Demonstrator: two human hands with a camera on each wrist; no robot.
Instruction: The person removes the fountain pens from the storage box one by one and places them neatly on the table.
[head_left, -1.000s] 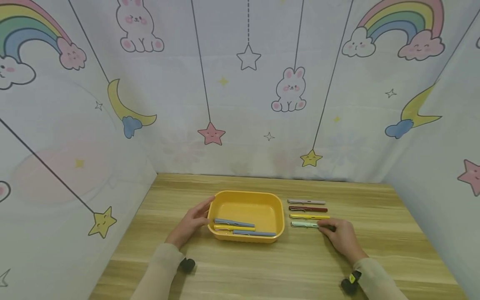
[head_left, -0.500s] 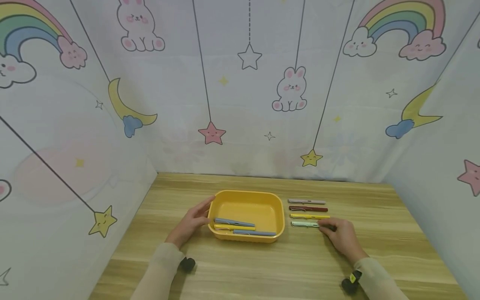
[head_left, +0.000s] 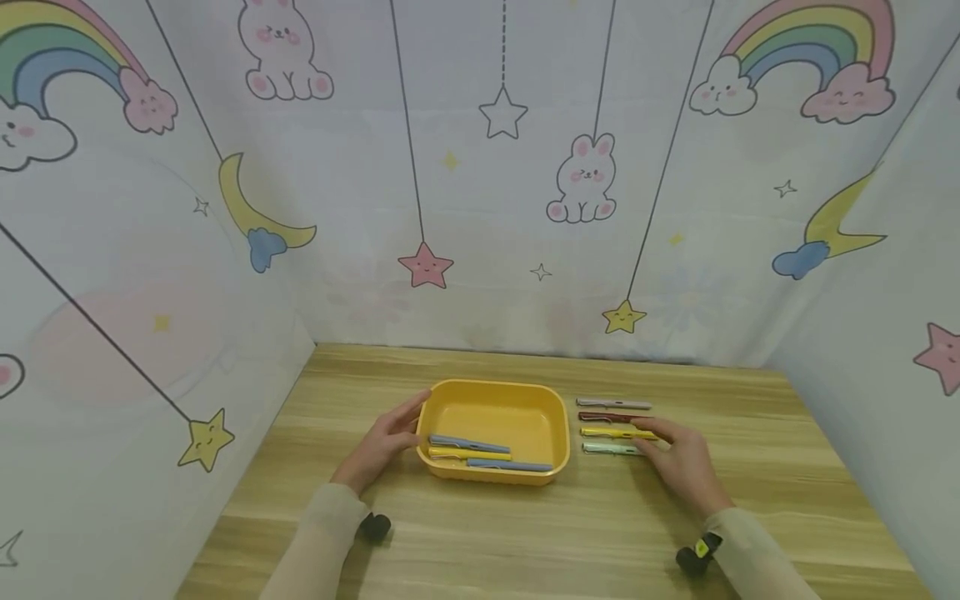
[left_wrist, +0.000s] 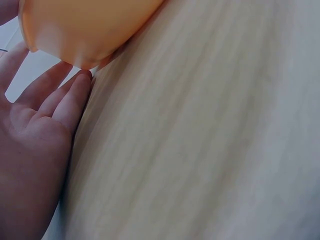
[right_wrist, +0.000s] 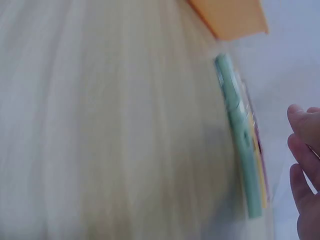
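My left hand point(head_left: 380, 448) rests at the left end of a yellow plastic tray point(head_left: 551, 400), its fairly straight fingers against the outer wall, as the left wrist view also shows. My right hand point(head_left: 684, 462) hovers over the right ends of a row of capped pens, with nothing between thumb and fingers. Nearest to it are a mint green pen point(head_left: 607, 449) and a yellow pen point(head_left: 600, 432). Behind these lie a dark red pen point(head_left: 600, 416) and a pale grey-pink pen point(head_left: 611, 404). In the right wrist view the fingers point(right_wrist: 304, 125) stand apart from the mint pen.
Inside the tray, along its front side, lie two blue-grey pens, one at the back point(head_left: 468, 444) and one in front point(head_left: 517, 467), plus a yellow pen point(head_left: 457, 455). A wooden table point(head_left: 510, 542) bears everything. Printed cloth walls point(head_left: 480, 317) enclose its back and sides.
My right hand has let go of the mint green pen's right end and lifted slightly towards the back, over the yellow pen. The left hand stays at the tray.
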